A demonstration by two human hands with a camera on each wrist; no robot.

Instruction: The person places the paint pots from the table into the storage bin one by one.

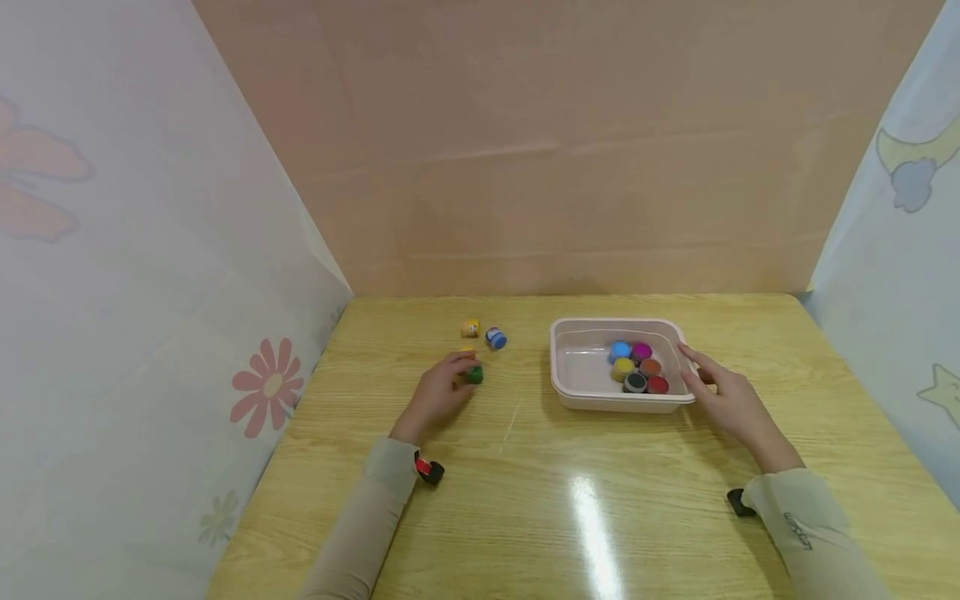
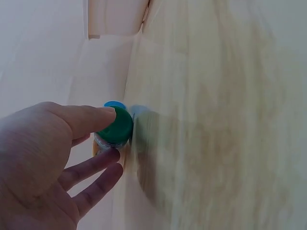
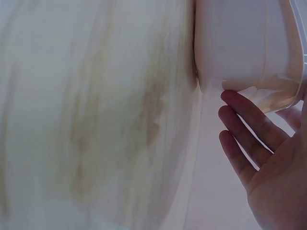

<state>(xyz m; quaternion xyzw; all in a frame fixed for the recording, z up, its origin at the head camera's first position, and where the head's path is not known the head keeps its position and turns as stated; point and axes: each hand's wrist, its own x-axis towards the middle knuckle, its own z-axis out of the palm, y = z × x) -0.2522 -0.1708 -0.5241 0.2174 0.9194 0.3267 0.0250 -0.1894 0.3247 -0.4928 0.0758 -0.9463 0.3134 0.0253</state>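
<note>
A small jar with a green lid (image 1: 476,375) is pinched between the thumb and fingers of my left hand (image 1: 438,392). The left wrist view shows the thumb on the green lid (image 2: 119,128), with a blue lid (image 2: 115,103) partly hidden behind it. My right hand (image 1: 737,406) rests on the right end of a pale pink tray (image 1: 615,403), its thumb and a finger at the rim. Several jars with coloured lids, among them a yellow one (image 1: 622,368) and a red one (image 1: 657,384), stand in the tray's right half.
Beyond my left hand, a yellow jar (image 1: 470,328) and a blue-lidded jar (image 1: 496,337) lie on the wooden table (image 1: 525,517). Part of another yellow thing (image 1: 468,351) shows just behind my left fingers. Papered walls stand at the back and both sides.
</note>
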